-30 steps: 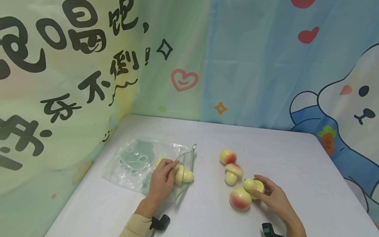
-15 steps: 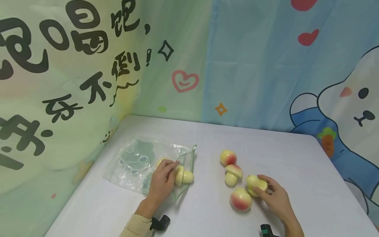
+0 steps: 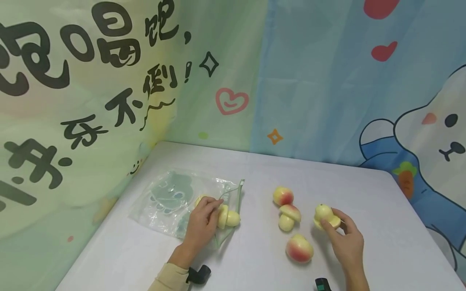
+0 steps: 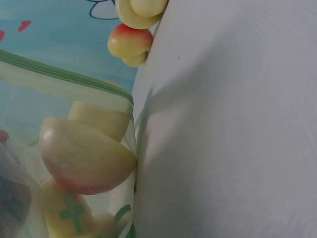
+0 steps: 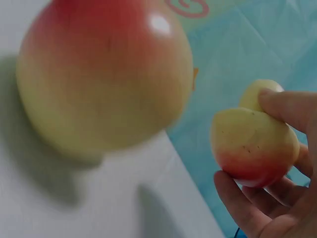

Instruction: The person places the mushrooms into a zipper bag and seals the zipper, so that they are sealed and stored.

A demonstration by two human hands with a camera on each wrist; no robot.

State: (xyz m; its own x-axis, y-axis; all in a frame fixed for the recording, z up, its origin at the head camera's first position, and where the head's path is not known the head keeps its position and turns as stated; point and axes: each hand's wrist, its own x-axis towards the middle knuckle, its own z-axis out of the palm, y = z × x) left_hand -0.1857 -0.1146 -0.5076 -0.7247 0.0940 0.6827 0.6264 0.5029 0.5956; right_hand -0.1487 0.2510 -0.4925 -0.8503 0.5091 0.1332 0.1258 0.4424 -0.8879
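In the head view my right hand pinches a toy mushroom between thumb and fingers, lifted off the table with its stem up. The right wrist view shows the red and yellow cap of that toy mushroom against the fingers. My left hand pinches the upper edge of a clear zip bag at its mouth. Inside the bag, by the mouth, lies another toy mushroom; more mushrooms are partly hidden by the hand. The left wrist view shows the green zip strip and mushrooms behind the plastic.
Three more toy mushrooms lie on the white table between the hands: a far one, a middle one on its side, and a near one. Printed cloth stands behind the table and along its left.
My right hand has lifted its mushroom off the table, away from the near mushroom, moving slightly right and farther back. My left hand stays at the bag.
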